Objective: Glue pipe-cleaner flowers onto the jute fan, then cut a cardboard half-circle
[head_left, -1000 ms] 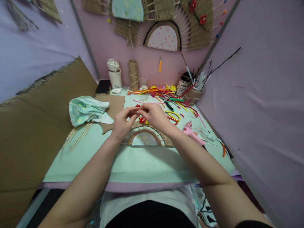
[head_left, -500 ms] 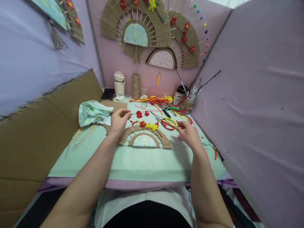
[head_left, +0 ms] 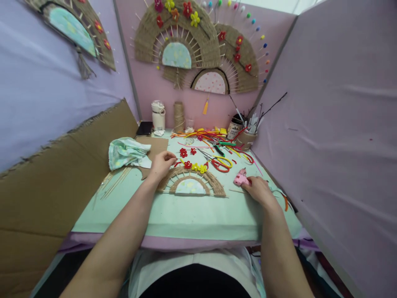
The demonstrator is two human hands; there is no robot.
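Already woven, the fan [head_left: 190, 186] sits mid-frame, flowers [head_left: 194, 166] at its upper edge (fixed or loose, unclear), two red blooms [head_left: 183, 152] apart. Left hand [head_left: 162, 163] presses fingertips together; right hand [head_left: 259, 190] grasps the glue gun [head_left: 241, 177].

Spread across a pale mint-green tabletop [head_left: 201, 217]: an arched brown-twine fan [head_left: 190, 187], metal scissors with red and yellow handles [head_left: 213, 157], slim pale wooden sticks [head_left: 117, 181], a flat brown cardboard piece [head_left: 159, 143], a tall white lidded bottle [head_left: 159, 118] and a brown twine spool [head_left: 179, 118].
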